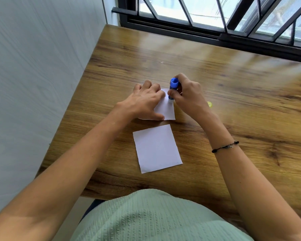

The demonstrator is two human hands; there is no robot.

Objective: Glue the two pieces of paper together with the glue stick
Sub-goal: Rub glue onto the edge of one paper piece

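Two white paper squares lie on the wooden table (233,94). The far paper (166,108) is pinned under my left hand (146,100), whose fingers lie flat and spread across its left part. My right hand (186,94) grips a blue glue stick (173,86), held upright with its lower end down on the far paper's upper right area. The near paper (156,148) lies free, closer to me, with nothing on it.
A small yellow-green cap (209,104) lies on the table just right of my right wrist. A white wall borders the table on the left, and a dark-framed window (215,32) runs along the far edge.
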